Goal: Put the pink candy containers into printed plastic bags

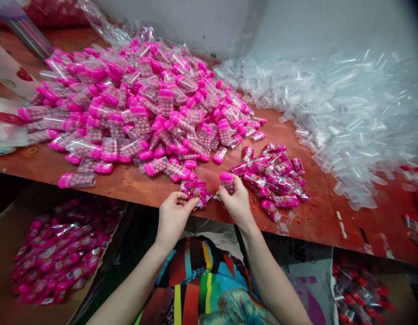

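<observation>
My left hand (173,214) pinches a small stack of pink printed labels (196,191) at the table's front edge. My right hand (236,201) grips a clear candy tube with a pink cap (227,180), held upright just right of the labels. A large heap of unlabelled pink-capped tubes (141,104) covers the table ahead and to the left. A smaller pile of labelled tubes (274,176) lies right beside my right hand.
Clear empty plastic sleeves (344,113) are heaped at the right on the red-brown table (134,183). A cardboard box (6,234) with labelled tubes sits below left. More wrapped tubes (360,289) lie below right. A plastic bag (6,126) rests at far left.
</observation>
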Demonstrator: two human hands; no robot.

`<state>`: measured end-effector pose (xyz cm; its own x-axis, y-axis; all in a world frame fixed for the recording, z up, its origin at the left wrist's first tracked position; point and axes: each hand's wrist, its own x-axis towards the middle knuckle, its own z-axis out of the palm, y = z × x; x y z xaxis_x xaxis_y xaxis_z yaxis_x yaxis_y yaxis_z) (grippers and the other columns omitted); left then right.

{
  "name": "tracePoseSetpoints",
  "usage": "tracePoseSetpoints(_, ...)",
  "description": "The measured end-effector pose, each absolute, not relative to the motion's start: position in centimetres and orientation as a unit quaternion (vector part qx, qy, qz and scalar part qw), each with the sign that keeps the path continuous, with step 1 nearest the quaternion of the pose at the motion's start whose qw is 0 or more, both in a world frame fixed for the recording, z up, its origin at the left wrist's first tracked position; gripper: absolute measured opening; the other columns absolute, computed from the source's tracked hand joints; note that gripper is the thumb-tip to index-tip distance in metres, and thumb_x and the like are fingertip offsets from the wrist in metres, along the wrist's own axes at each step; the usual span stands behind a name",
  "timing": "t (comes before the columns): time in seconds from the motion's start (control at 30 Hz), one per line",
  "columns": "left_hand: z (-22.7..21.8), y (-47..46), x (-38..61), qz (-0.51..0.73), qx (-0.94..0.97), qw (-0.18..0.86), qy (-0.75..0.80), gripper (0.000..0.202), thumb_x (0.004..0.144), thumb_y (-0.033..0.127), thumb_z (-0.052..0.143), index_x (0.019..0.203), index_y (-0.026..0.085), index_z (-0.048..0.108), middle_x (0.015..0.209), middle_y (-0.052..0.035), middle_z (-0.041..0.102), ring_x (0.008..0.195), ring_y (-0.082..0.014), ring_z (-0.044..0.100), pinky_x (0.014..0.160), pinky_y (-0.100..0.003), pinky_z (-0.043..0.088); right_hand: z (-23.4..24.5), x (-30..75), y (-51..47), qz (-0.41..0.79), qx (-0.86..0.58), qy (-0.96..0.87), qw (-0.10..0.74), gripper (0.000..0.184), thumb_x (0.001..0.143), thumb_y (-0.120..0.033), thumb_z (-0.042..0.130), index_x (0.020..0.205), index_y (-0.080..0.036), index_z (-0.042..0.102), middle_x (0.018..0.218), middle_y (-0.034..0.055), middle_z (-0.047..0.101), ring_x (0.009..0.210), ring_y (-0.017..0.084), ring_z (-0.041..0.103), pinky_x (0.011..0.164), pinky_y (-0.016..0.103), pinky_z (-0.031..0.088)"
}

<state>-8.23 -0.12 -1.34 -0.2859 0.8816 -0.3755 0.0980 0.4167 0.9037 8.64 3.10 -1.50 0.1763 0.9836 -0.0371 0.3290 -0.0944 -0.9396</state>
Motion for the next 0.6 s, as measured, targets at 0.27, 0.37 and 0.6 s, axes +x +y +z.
tracePoseSetpoints(0.27,-1.1,0.0,-9.1,0.374,0.381,0.497,0.684,0.029,0.074,0.045,0.068,0.064,0.018,0.064,0.035,0.006,0.044,0.033,-0.0107,0.042,0.038,-0.021,0.03,-0.6,7.3,1.4,0.424,-0.606,-0.503,0.447,0.017,0.079,-0.028,0.062,0.093,-0.018,0.06,0.081,-0.0008,0.063,0.069,0.014,0.059,0.066,0.027,0.048)
tracePoseSetpoints(0.37,0.2,0.0,-9.8,0.351,0.425,0.466,0.692,0.024,0.076,0.041,0.066,0.067,0.019,0.07,0.039,0.0036,0.052,0.037,-0.0121,0.046,0.041,-0.022,0.033,-0.5,7.4,1.2,0.431,-0.605,-0.499,0.447,0.018,0.079,-0.028,0.064,0.094,-0.018,0.06,0.079,-0.0015,0.062,0.069,0.014,0.058,0.066,0.027,0.047)
tracePoseSetpoints(0.6,2.5,-0.2,-9.3,0.439,0.343,0.554,0.619,0.019,0.076,0.037,0.069,0.075,0.018,0.069,0.042,0.005,0.048,0.038,-0.0092,0.04,0.039,-0.021,0.03,0.5,7.0,0.9,0.566,-0.537,-0.406,0.475,0.026,0.075,-0.031,0.072,0.095,-0.02,0.061,0.081,-0.0019,0.064,0.068,0.013,0.058,0.067,0.026,0.048)
